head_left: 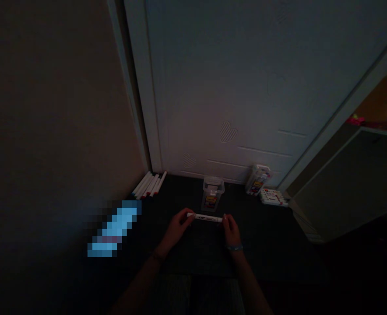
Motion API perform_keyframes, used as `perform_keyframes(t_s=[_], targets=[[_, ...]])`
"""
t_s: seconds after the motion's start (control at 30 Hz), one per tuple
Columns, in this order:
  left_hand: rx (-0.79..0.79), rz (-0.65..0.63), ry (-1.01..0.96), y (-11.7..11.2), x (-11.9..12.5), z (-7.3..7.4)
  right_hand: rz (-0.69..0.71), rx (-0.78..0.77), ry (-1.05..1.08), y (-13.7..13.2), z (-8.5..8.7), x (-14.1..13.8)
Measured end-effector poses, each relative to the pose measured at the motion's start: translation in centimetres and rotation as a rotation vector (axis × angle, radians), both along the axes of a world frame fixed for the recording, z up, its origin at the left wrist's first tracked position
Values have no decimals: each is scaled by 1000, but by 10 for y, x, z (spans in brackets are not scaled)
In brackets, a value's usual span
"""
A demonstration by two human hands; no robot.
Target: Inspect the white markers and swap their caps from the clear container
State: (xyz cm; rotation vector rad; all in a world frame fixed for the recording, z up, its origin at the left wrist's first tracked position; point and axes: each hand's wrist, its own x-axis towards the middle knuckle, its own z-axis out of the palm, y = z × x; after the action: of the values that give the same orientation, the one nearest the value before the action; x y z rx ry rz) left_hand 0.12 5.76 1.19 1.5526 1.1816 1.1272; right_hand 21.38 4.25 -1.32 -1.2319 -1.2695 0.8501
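A white marker with dark print on its barrel lies level between my hands, above the dark table. My left hand pinches its left end, and my right hand grips the right end. Just beyond the marker stands a clear plastic container with a yellow and red label; its top looks uncovered. To the left, several white markers with coloured ends lie side by side near the wall. The room is dim, so fine detail on the fingers is lost.
Toward the back right stands another clear labelled case, beside a flat pack of white markers. A blurred bright screen-like shape is at the left. The dark tabletop ends against a pale panel with heart patterns.
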Motion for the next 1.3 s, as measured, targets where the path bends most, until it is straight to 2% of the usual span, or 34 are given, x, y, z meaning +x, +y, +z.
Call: perform_keyframes(t_s=[0.2, 0.37, 0.53, 0.73, 0.93, 1.13, 1.3], targets=[[9, 43, 66, 0, -1, 2, 27, 2, 13, -1, 4, -2], [9, 96, 86, 2, 0, 0, 108, -12, 64, -3, 5, -4], [-21, 130, 89, 4, 0, -5, 62, -59, -17, -3, 5, -3], [-30, 99, 81, 2, 0, -1, 46, -61, -61, -2, 1, -2], [19, 61, 42, 0, 1, 6, 17, -65, -87, -2, 5, -3], [-38, 99, 40, 1, 1, 5, -2, -78, -72, -2, 6, -4], [-15, 57, 48, 1, 0, 4, 15, -79, -41, -1, 5, -4]])
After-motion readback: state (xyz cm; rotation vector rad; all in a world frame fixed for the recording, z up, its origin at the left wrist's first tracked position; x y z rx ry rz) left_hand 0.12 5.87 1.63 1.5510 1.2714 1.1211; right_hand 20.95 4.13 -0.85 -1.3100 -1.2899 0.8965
